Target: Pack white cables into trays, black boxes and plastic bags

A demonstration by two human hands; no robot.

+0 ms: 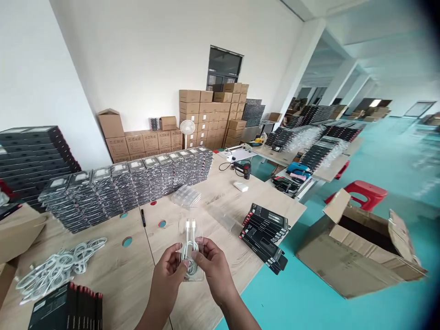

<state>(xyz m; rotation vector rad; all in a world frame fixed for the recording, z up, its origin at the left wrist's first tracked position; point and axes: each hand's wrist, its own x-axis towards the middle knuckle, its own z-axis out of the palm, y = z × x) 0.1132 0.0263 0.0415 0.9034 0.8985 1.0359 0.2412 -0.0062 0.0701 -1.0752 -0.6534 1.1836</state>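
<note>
My left hand (168,272) and my right hand (213,268) hold between them a clear plastic tray (190,231) with a coiled white cable (190,253) in it. The cable's two plugs point up and away from me. The thumbs press on the coil at the tray's lower half. Both hands hover above the wooden table (137,270) near its front edge.
A heap of white cables (58,268) lies at the left, with black boxes (68,307) before it. More black boxes (266,233) sit at the table's right edge, long rows of them (137,183) behind. Clear trays (186,196), a marker (143,217), an open carton (360,247) on the floor, a red stool (364,192).
</note>
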